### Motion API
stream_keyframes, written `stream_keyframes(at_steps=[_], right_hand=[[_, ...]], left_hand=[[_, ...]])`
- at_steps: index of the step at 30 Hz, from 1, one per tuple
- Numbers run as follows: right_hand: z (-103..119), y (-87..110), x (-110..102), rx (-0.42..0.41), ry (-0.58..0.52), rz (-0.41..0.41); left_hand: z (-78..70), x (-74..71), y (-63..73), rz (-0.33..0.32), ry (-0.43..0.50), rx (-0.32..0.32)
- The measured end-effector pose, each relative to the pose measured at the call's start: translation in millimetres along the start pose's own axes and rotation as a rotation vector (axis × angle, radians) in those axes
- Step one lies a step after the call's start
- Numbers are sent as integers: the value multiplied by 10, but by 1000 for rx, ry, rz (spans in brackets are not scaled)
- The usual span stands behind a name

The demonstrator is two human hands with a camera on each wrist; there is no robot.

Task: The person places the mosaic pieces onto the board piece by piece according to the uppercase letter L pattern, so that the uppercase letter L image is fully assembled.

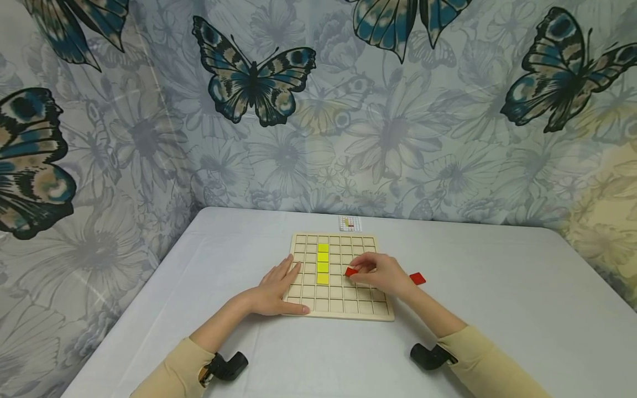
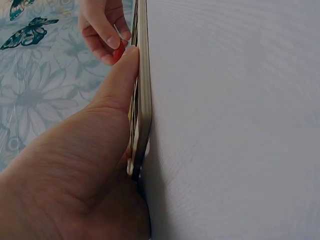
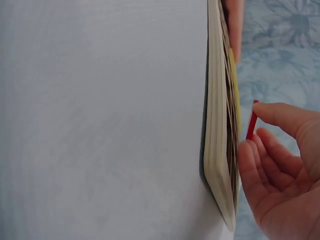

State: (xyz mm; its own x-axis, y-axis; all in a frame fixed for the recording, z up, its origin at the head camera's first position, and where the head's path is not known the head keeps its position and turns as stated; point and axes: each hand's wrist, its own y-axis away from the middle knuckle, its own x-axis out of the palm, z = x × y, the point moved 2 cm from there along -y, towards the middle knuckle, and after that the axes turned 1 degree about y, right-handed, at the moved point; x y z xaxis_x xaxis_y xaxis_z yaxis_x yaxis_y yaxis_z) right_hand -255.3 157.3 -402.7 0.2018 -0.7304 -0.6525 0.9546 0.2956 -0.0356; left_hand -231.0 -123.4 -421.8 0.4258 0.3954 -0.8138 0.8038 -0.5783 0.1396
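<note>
A wooden grid board (image 1: 348,307) lies on the white table, with a column of several yellow square tiles (image 1: 323,257) set in its cells. My left hand (image 1: 272,290) rests on the board's left edge, fingers straight and thumb along the near edge. Over the board's right half, my right hand (image 1: 383,273) pinches a red tile (image 1: 350,272) between thumb and fingers. In the right wrist view that red tile (image 3: 252,120) is held on edge, apart from the board. Another red tile (image 1: 417,278) lies on the table to the right of the board, just beyond my right wrist.
A small card (image 1: 350,223) printed with a coloured grid lies behind the board. The white table (image 1: 478,276) stretches to both sides. A patterned curtain with butterflies (image 1: 255,83) stands behind it. Black wrist cameras (image 1: 230,366) sit on both forearms.
</note>
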Motion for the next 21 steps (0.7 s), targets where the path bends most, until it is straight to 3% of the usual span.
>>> stream_keyframes(at_steps=[7, 14, 21], right_hand=[[64, -32, 90, -57, 4, 29], [105, -65, 158, -169, 24, 50], [156, -83, 207, -215, 35, 75]], left_hand=[[2, 3, -2, -4, -4, -1], [5, 0, -3, -5, -8, 1], [7, -1, -6, -8, -8, -1]])
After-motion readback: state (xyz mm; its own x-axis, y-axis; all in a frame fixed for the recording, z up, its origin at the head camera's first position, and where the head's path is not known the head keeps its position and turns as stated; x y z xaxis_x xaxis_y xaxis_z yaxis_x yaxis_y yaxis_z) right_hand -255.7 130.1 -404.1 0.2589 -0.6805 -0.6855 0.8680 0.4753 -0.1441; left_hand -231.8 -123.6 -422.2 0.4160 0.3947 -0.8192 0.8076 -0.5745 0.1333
